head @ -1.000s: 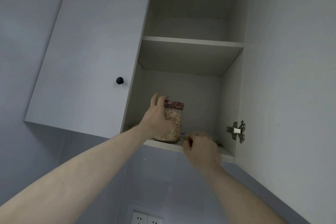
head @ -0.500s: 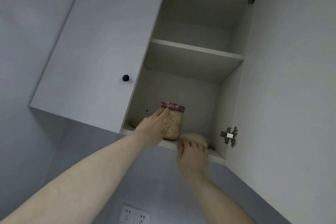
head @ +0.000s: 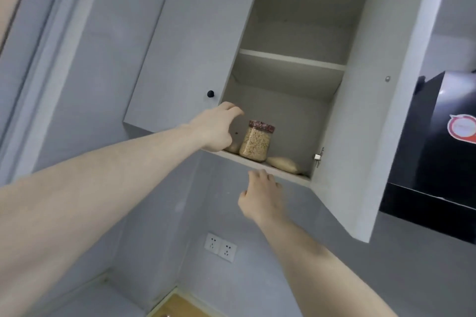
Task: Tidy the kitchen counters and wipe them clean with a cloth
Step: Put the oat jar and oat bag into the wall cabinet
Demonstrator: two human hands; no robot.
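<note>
Standing upright on the lower shelf [head: 291,175] of the open cabinet [head: 296,20], the jar [head: 256,144] partly hides a pale packet behind it. Another pale bag [head: 283,164] lies just right. The left hand [head: 215,131], fingers loosely curled, holds nothing beside the jar. The right hand [head: 261,194] hangs relaxed below the shelf edge, empty.

Two bare forearms, sleeveless to the frame's edge, left hand [head: 215,129] and right hand [head: 261,194] ungloved, ringless.
</note>
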